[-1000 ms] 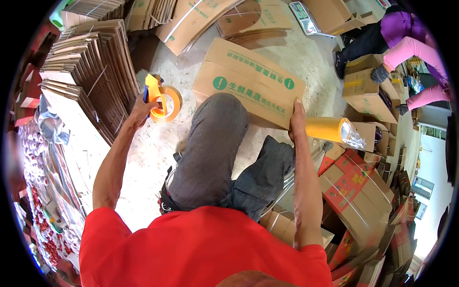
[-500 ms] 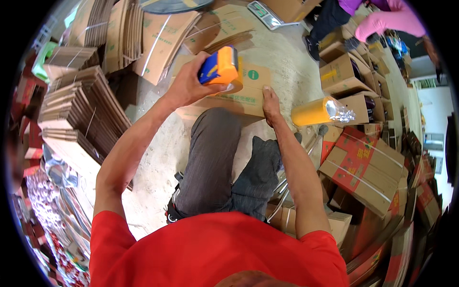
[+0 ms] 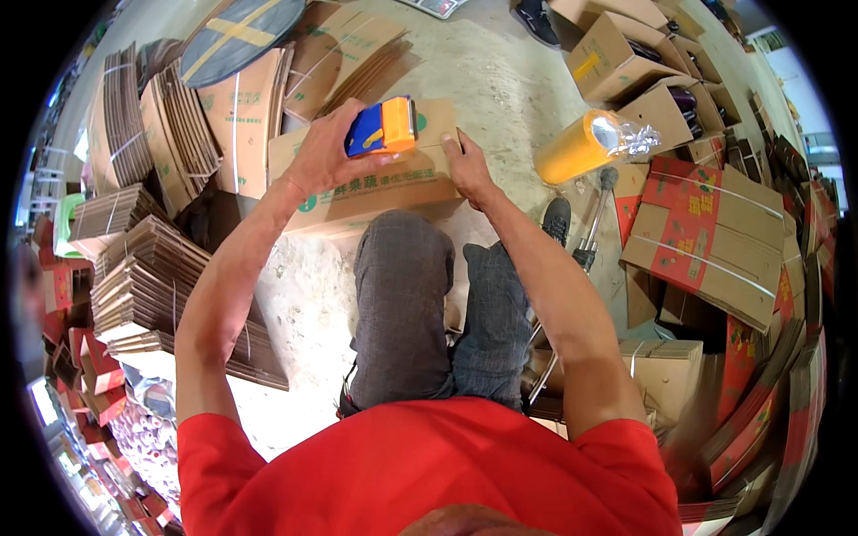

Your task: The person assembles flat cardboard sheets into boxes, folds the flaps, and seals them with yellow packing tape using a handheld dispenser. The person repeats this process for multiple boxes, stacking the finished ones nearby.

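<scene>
My left hand [image 3: 323, 150] is closed around an orange and blue tape dispenser [image 3: 382, 128], holding it over the top of a closed cardboard box [image 3: 384, 192]. Green print marks the box, which sits on the floor just beyond my knees. Whether the dispenser touches the cardboard is hard to make out. My right hand [image 3: 470, 171] grips the box's right end, thumb on the top edge and the other fingers mostly hidden down the side.
A yellow cylinder in clear plastic [image 3: 572, 154] lies right of the box, near a metal pole [image 3: 594, 214]. Flattened cartons [image 3: 147, 281] are stacked at left. Open boxes with dark contents [image 3: 617, 58] and a strapped red-and-brown carton bundle [image 3: 706, 237] occupy the right.
The view has swung, so the surroundings sit differently. The dispenser has gone from tilted to more level over the box. Of the person at upper right, little more than a shoe remains in view.
</scene>
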A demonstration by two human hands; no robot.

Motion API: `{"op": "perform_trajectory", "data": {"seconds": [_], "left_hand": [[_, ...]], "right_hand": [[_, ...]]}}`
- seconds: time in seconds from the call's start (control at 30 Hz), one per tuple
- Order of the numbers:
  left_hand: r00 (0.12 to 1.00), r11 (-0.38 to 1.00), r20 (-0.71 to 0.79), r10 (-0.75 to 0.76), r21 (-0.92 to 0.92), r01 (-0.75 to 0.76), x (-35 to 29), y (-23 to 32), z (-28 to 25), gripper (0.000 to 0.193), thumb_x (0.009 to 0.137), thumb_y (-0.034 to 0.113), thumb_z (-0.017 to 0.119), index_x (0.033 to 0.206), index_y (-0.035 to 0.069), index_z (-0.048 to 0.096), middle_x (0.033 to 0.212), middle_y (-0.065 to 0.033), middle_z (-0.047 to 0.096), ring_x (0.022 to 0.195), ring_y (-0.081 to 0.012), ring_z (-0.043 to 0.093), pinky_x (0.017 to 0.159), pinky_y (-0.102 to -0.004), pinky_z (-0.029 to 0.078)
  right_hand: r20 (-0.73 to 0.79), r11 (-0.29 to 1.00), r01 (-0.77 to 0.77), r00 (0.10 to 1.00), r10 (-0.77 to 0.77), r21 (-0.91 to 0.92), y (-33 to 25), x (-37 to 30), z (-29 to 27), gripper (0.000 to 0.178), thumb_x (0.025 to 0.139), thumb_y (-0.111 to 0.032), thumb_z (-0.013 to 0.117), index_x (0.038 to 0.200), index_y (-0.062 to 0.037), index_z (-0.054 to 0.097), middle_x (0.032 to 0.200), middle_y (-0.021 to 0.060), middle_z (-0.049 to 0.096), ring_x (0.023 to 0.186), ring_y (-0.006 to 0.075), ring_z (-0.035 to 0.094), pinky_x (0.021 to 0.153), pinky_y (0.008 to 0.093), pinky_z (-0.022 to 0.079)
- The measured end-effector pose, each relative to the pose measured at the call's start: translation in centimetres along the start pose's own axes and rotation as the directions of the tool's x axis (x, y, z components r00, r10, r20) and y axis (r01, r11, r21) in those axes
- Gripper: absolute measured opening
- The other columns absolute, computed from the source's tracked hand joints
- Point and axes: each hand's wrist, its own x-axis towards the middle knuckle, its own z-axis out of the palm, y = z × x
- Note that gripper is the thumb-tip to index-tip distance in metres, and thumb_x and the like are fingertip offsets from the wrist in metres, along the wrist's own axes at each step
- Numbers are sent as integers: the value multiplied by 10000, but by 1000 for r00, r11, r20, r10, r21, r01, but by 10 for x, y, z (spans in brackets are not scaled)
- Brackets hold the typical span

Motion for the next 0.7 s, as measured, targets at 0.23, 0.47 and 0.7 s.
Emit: {"op": "perform_trajectory", "data": {"seconds": [0.23, 0.47, 0.7], "left_hand": [[999, 1000, 26, -20, 10, 20, 4, 0, 1, 625, 784, 376, 921, 1232, 50, 631, 1035, -112, 696, 935, -257, 673, 828, -394, 532], [996, 993, -40, -74, -98, 69, -2, 8, 1, 648, 789, 378, 919, 1258, 44, 623, 1071, -112, 664, 982, -242, 653, 880, -389, 526], [996, 996, -20, -83, -43, 82, 0, 13, -4, 632, 787, 390, 915, 1233, 43, 631, 1062, -101, 661, 973, -244, 645, 858, -390, 520]], "right_hand": [[-219, 779, 232, 878, -425, -583, -11, -7, 2, 455, 1049, -304, 572, 1370, 18, 599, 1248, 227, 700, 1158, 367, 647, 1023, 432, 482], [26, 746, 551, 810, -585, -374, -81, -23, 6, 368, 1091, -285, 484, 1092, 21, 690, 1010, 192, 690, 965, 350, 628, 885, 414, 483], [30, 923, 382, 924, -381, -33, -101, -34, 20, 465, 1131, -336, 431, 934, 41, 619, 871, 70, 618, 845, 167, 559, 814, 359, 468]]}}
